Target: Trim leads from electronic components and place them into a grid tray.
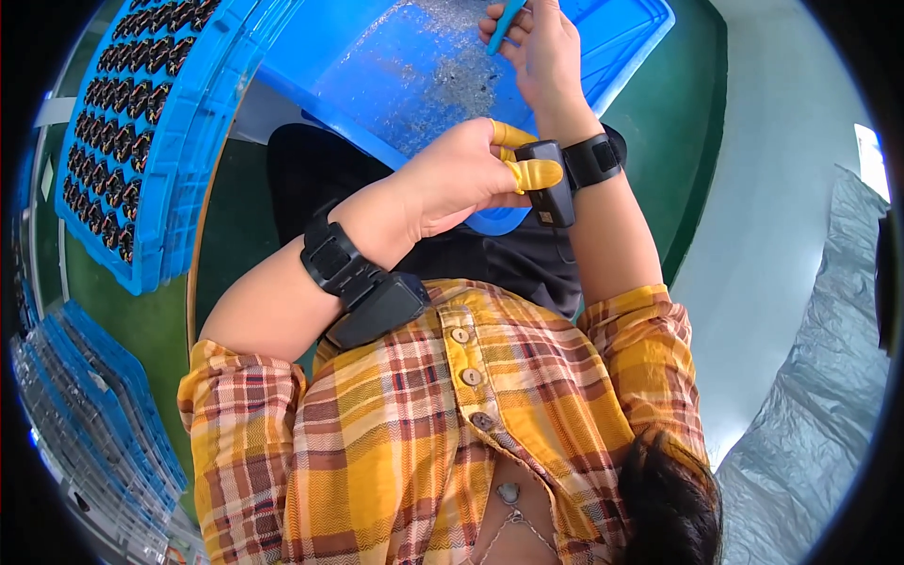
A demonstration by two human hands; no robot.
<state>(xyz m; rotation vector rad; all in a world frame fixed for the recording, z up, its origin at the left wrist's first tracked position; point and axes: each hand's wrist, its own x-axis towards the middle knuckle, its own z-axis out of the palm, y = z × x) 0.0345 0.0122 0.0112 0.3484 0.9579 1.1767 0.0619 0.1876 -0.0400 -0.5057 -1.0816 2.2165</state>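
My left hand (443, 174) reaches across to my right wrist, with yellow finger cots (539, 175) on its thumb and a finger. Those fingers pinch a black box-shaped device (554, 209) that is strapped to the right wrist by a dark band (593, 160). Further forward, my right hand (554, 61) is closed around a blue-handled tool (506, 26); its working end is out of the picture. Below both hands lies a blue plastic bin (626, 80), its floor scattered with small shiny clippings (461, 80). A similar black device (381, 311) sits on my left wrist.
Blue trays (174, 212) at the left carry rows of small dark wound parts (118, 141). Lower left are more stacked trays (104, 405), blue and clear. Silvery sheeting (810, 414) covers the right side, beyond a pale surface (772, 188). Green floor (673, 179) shows beside the bin.
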